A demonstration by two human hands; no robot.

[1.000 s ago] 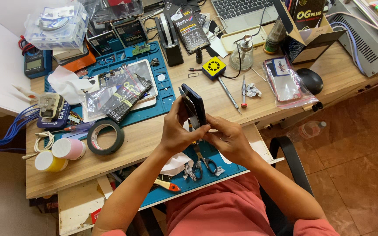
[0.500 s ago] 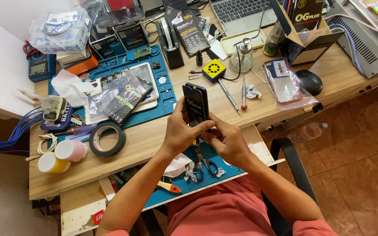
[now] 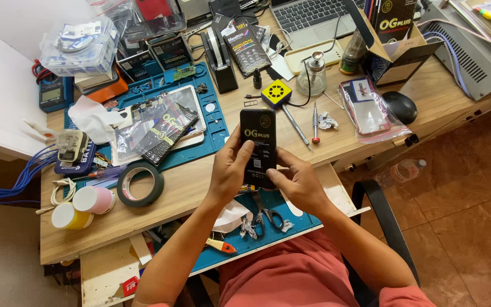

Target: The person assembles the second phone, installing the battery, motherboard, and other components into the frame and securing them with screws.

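Here, a seated person is holding a flat black phone-shaped panel (image 3: pixel 258 146) upright over the front edge of the wooden workbench (image 3: pixel 188 187), between both hands. The left hand (image 3: pixel 229 169) is wrapping the panel's left edge, fingers curled around its long side and the thumb lying across its face. The right hand (image 3: pixel 295 181) is cupping the lower right corner, its thumb pressing on the lower face near the bottom edge. Neither hand is spread; both are closing on the same piece.

Judging by its thinness, the panel is looking light, stiff and brittle, with a glossy face likely to be slippery; it is best gripped along the long edges, as the left hand is doing, rather than flexed from the ends.

The panel is sitting above the hands' palms and just over a pull-out shelf bearing a blue mat (image 3: pixel 291 219), where scissors (image 3: pixel 265 215) and an orange-handled tool (image 3: pixel 221 245) are lying. Beyond the panel, a screwdriver (image 3: pixel 315 122) and a small yellow-and-black square gadget (image 3: pixel 275 92) are resting on the bench; a roll of black tape (image 3: pixel 140 185) is lying well to the left.
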